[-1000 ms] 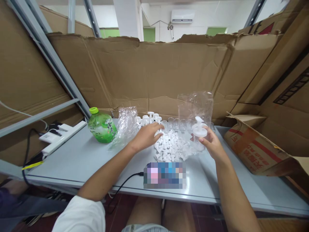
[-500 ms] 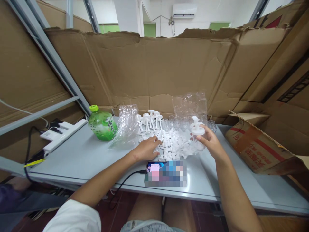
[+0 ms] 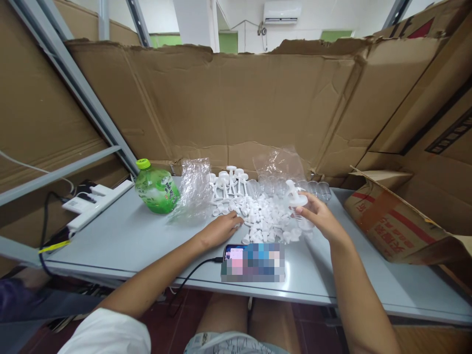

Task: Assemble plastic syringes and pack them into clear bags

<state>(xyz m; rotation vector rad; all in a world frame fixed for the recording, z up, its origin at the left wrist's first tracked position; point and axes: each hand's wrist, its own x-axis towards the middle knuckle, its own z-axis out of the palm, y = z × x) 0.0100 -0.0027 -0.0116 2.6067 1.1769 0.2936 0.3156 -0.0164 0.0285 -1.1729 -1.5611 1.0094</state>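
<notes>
In my right hand is a white plastic pump-like piece, gripped between thumb and fingers. It is tilted, with a small spout on top, a round flange and a clear ribbed part below. My left hand rests at the left side of a heap of small white plastic parts. Its fingers are drawn together, and a bit of white shows at the fingertips. Behind the heap stand several white long-stemmed pieces with round heads. Clear ribbed bellows-like pieces lie in a row at the back right.
A phone with a blurred screen lies at the table's front, its cable running left. A green bottle and crumpled clear plastic are at left, beside a power strip. An open cardboard box is at right; cardboard walls surround the table.
My left hand has drawn back slightly left, its fingers closing together. The piece in my right hand has shifted left and tipped over. The clear film behind it has sunk and moved left.
</notes>
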